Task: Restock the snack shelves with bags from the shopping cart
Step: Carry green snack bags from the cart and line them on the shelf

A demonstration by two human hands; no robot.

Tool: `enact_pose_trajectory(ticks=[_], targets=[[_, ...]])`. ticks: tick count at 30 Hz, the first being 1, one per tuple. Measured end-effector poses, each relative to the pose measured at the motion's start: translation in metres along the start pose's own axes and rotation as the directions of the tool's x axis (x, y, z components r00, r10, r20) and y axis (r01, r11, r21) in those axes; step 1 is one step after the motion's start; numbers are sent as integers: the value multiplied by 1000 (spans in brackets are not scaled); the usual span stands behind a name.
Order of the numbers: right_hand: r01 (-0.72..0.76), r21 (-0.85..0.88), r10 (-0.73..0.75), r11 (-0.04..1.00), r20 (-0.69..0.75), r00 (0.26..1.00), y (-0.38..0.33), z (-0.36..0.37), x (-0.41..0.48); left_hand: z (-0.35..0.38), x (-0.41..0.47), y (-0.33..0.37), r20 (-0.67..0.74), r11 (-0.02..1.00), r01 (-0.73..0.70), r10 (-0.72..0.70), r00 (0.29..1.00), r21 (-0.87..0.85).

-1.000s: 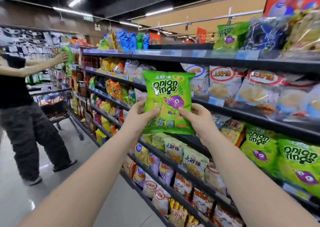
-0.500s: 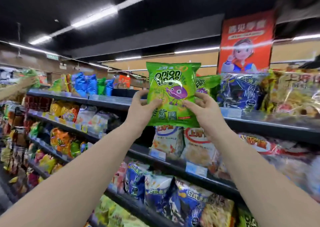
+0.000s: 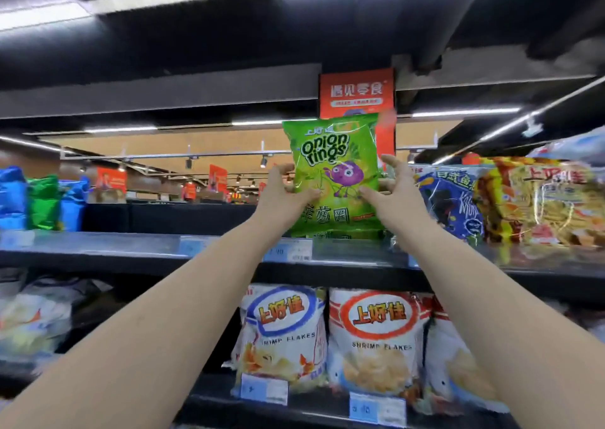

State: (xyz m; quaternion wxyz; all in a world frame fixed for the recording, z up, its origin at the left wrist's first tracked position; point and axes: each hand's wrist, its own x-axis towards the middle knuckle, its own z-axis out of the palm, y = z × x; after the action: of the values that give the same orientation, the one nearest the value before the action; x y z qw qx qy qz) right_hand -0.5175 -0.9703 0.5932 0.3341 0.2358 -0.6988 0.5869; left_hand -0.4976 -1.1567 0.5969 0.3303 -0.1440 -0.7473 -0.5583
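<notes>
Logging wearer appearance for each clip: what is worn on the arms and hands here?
Nothing visible. Both forearms are bare to the frame edge, with no sleeves. The left hand and right hand carry no gloves, rings, watch or bracelets that can be seen.

The onion rings bag (image 3: 334, 176) is up at the top shelf (image 3: 131, 248) now, its bottom edge at the ledge; left hand (image 3: 288, 189) and right hand (image 3: 389, 186) have risen with it, fingers loosening.

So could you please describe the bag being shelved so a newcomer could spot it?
Look at the top shelf, left of the blue bag. The green bag stands upright there between both hands, the only one reading "Onion rings", with a purple cartoon onion.
</notes>
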Motion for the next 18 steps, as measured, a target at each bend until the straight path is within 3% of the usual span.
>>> enact_pose_trajectory(ticks=[4,9,18], targets=[[-15,-201,14,979,-9,1000,11,2,-1,6,15,-19,123,1000,0,-1,992,8],[-28,-383,37,923,16,999,8,5,1,5,28,-22,169,1000,27,-27,985,1],[-76,-534,150,842,97,984,8,3,12,-5,40,-19,221,987,105,-130,967,118]])
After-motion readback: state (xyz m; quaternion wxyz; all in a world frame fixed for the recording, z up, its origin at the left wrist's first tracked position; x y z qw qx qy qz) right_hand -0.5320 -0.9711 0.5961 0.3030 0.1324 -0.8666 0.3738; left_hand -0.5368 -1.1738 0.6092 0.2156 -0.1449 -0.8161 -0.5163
